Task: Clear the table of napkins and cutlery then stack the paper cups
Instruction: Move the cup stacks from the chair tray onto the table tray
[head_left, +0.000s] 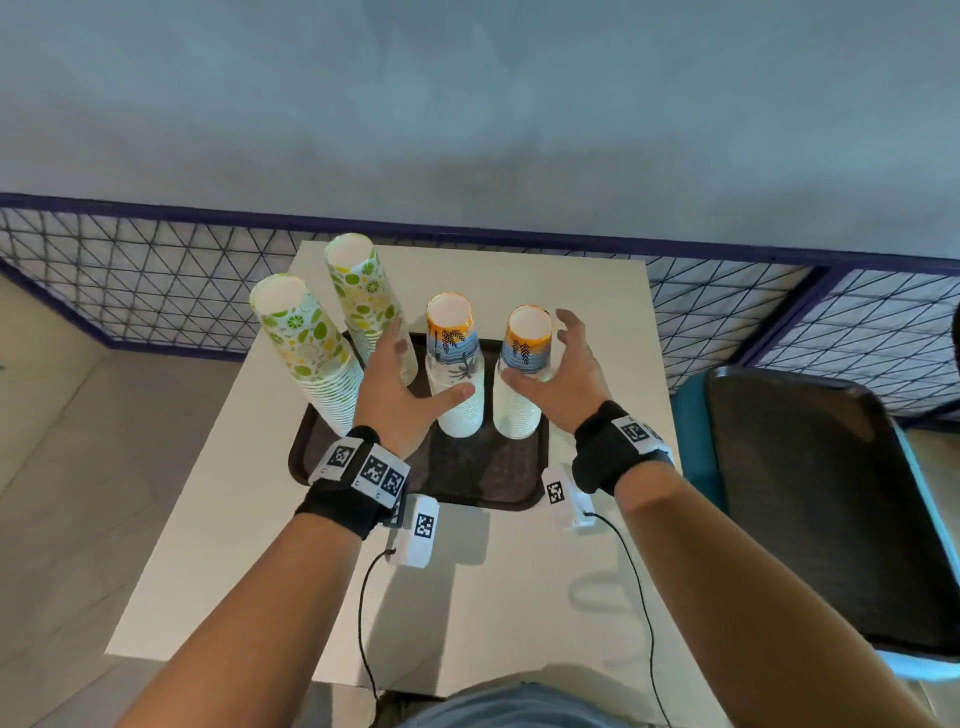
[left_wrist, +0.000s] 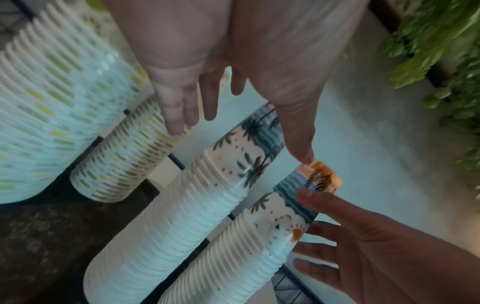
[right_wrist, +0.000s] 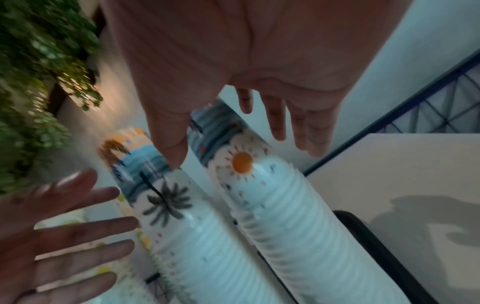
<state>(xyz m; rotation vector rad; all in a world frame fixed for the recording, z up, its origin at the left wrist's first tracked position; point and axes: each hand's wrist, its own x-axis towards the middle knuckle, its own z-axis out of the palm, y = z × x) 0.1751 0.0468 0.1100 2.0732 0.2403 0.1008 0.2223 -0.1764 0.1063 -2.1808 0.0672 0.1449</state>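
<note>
Four cup stacks (head_left: 457, 364) upright, on dark tray (head_left: 467, 478)

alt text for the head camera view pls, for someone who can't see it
Two open hands, left hand and right hand, flank two tall stacks of palm-print paper cups standing on a dark brown plastic tray. Two stacks of lime-print paper cups stand at the tray's left, on a white square table.

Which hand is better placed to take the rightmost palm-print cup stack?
Right. The right hand is open and cupped around that rightmost palm-print stack. The left hand sits between the citrus stacks and the other palm stack.
</note>
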